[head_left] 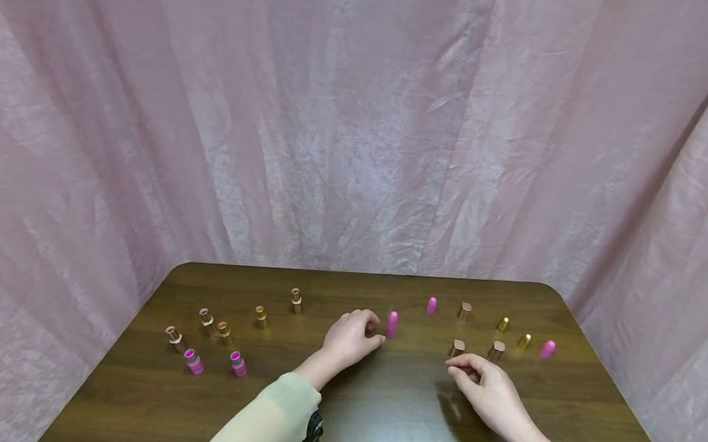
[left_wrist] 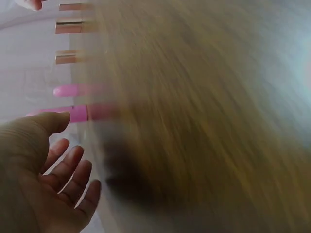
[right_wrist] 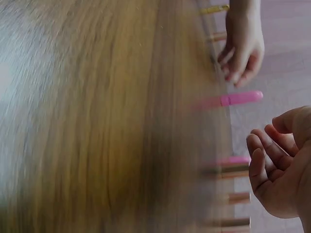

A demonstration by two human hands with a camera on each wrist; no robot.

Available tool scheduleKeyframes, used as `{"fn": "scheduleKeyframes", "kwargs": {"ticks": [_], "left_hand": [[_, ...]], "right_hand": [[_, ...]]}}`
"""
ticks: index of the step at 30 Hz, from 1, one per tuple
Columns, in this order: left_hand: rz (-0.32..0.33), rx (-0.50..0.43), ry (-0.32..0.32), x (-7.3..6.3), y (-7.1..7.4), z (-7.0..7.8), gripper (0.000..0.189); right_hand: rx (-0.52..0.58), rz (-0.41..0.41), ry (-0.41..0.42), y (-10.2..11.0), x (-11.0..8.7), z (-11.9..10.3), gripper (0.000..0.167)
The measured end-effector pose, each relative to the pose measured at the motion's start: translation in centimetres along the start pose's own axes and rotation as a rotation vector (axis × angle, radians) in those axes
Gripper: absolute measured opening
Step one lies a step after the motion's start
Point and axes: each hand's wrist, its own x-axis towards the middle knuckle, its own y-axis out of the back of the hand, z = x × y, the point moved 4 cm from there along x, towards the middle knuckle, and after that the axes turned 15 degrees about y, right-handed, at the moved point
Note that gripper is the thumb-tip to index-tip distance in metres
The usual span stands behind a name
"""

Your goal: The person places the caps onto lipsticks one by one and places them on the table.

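A capped pink lipstick [head_left: 391, 325] stands upright near the middle of the table. Just left of it is my left hand [head_left: 349, 337], its fingers loosely bent and a small gap showing between fingertips and tube in the head view. My right hand [head_left: 489, 393] hovers over the table with thumb and fingers relaxed, holding nothing. Right behind its fingertips stands a rose-gold cap [head_left: 457, 348], and another rose-gold cap [head_left: 496, 351] is close by. In the right wrist view the pink lipstick [right_wrist: 240, 98] stands between both hands, apart from each.
Uncapped lipstick tubes stand at left: pink [head_left: 194, 362], gold [head_left: 225, 333] and rose-gold [head_left: 206, 322] ones. Further right are a third rose-gold cap [head_left: 465, 312], gold caps [head_left: 524, 341] and pink caps [head_left: 547, 349]. Behind the wooden table [head_left: 367, 411] hangs a pink curtain [head_left: 360, 127].
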Motion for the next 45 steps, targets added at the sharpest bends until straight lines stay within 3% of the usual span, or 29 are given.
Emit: {"fn": "scheduleKeyframes", "kwargs": {"ticks": [7, 13, 20, 26, 29, 34, 39, 45], "left_hand": [[0.075, 0.154, -0.116, -2.5, 2.2, -1.5, 0.023], [0.117, 0.235, -0.253, -5.7, 3.4, -1.4, 0.024], [0.079, 0.18, -0.335, -9.9, 3.8, -1.0, 0.025], [0.134, 0.209, -0.466, -12.5, 3.4, -0.6, 0.025], [0.162, 0.244, -0.528, -13.2, 3.0, -0.4, 0.025], [0.169, 0.259, -0.581, -13.6, 2.4, -0.3, 0.023], [0.166, 0.242, -0.587, -13.7, 1.9, -0.3, 0.022], [0.136, 0.212, -0.559, -13.7, 1.7, -0.3, 0.022]], "right_hand": [[-0.064, 0.079, 0.05, 3.4, -0.8, 1.1, 0.013], [-0.111, 0.142, 0.016, 6.6, -1.1, 2.9, 0.021], [-0.216, 0.211, -0.073, 11.1, -1.6, 6.2, 0.03], [-0.278, 0.21, -0.132, 14.0, -1.7, 9.3, 0.039], [-0.307, 0.169, -0.144, 14.6, -1.3, 10.7, 0.043], [-0.324, 0.029, -0.161, 14.2, -0.2, 12.4, 0.054], [-0.323, -0.067, -0.15, 13.4, 0.5, 13.2, 0.057], [-0.346, -0.087, -0.152, 13.0, 1.0, 13.4, 0.054]]}}
